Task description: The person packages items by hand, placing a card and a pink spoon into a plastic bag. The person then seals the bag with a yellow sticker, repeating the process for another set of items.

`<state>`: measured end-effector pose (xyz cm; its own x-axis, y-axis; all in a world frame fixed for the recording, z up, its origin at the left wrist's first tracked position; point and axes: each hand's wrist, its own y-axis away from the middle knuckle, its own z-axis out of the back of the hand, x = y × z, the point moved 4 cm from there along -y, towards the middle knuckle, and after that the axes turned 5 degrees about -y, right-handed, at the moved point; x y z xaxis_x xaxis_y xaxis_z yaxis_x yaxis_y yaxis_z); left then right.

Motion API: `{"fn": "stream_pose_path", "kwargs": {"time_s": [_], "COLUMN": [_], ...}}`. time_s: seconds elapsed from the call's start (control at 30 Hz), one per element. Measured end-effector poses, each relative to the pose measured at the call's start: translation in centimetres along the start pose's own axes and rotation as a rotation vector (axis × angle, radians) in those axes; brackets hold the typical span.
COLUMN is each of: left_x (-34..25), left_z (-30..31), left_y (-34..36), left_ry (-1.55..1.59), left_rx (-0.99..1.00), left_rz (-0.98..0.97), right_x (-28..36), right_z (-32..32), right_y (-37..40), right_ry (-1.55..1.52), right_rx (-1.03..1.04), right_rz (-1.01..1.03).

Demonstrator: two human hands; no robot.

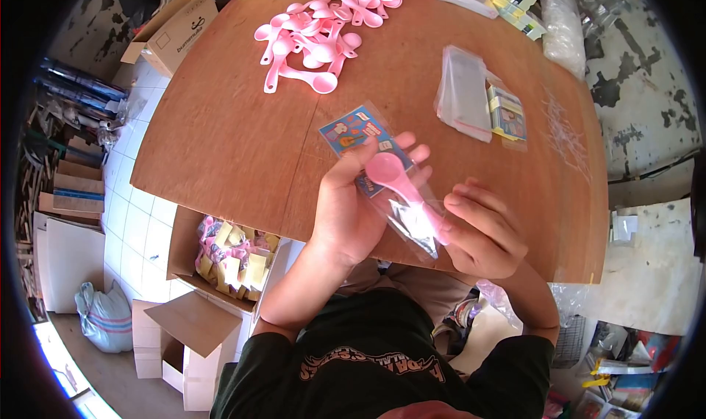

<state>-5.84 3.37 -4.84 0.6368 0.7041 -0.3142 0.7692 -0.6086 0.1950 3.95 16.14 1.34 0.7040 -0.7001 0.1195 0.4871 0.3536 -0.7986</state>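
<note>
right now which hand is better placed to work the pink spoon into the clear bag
Right, probably. The right hand has its fingertips at the handle end of the pink spoon, free to guide it. The left hand is full, cradling the clear bag and sticker card.

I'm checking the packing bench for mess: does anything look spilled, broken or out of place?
Nothing stands out. The left hand holds a clear bag, the right hand a pink spoon, both intact. Other spoons lie in a loose heap on the table.
</note>
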Motion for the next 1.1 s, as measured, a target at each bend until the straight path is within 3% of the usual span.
{"fn": "stream_pose_path", "kwargs": {"time_s": [0.17, 0.23, 0.27, 0.33, 0.5, 0.57, 0.7, 0.73, 0.77, 0.8, 0.9, 0.97, 1.0, 1.1], "left_x": [0.1, -0.6, -1.0, -1.4, -1.7, -1.4, -0.8, -0.7, -0.4, 0.0, -0.7, -0.7, -0.7, -0.3], "left_z": [0.4, 1.1, 0.8, 0.2, -1.5, -2.9, -5.3, -5.4, -5.1, -4.8, -5.4, -5.2, -5.5, -5.6], "left_y": [0.0, 0.5, 0.8, 0.9, 1.1, 1.1, 0.9, 1.0, 0.9, 0.8, 1.8, 2.3, 2.6, 3.0], "left_ry": [-0.096, -0.116, -0.225, -0.308, -0.570, -0.880, -1.124, -1.122, -1.017, -0.912, -1.003, -1.032, -1.074, -1.172], "left_rx": [0.019, -0.142, -0.074, -0.078, 0.015, 0.243, 0.376, 0.378, 0.328, 0.279, 0.224, 0.203, 0.207, 0.216], "left_rz": [-0.043, -0.268, -0.327, -0.397, -0.532, -0.529, -0.801, -0.803, -0.655, -0.508, -0.613, -0.554, -0.532, -0.529], "right_x": [-0.2, -1.1, -1.4, -3.5, -5.4, -4.5, -2.5, -2.3, -2.2, -2.2, -2.1, -0.2, 0.0, 0.2], "right_z": [2.2, 3.6, 4.0, 4.3, 5.2, 5.0, 4.7, 4.7, 4.6, 4.5, 4.5, 4.6, 4.2, 3.7], "right_y": [-2.3, -2.9, -3.5, -4.2, -6.2, -6.5, -6.9, -6.8, -6.7, -6.4, -6.1, -7.6, -7.2, -6.4], "right_ry": [-0.159, -0.090, -0.084, -0.231, -0.389, -0.512, -0.460, -0.488, -0.515, -0.510, -0.353, 0.057, 0.080, 0.196], "right_rx": [0.014, 0.018, 0.015, -0.038, 0.024, -0.022, 0.066, 0.048, 0.028, 0.025, -0.006, 0.133, 0.106, 0.120], "right_rz": [-0.243, -0.585, -0.589, -0.844, -0.818, -0.890, -0.958, -0.975, -0.992, -0.991, -0.891, -0.311, -0.212, -0.183]}}
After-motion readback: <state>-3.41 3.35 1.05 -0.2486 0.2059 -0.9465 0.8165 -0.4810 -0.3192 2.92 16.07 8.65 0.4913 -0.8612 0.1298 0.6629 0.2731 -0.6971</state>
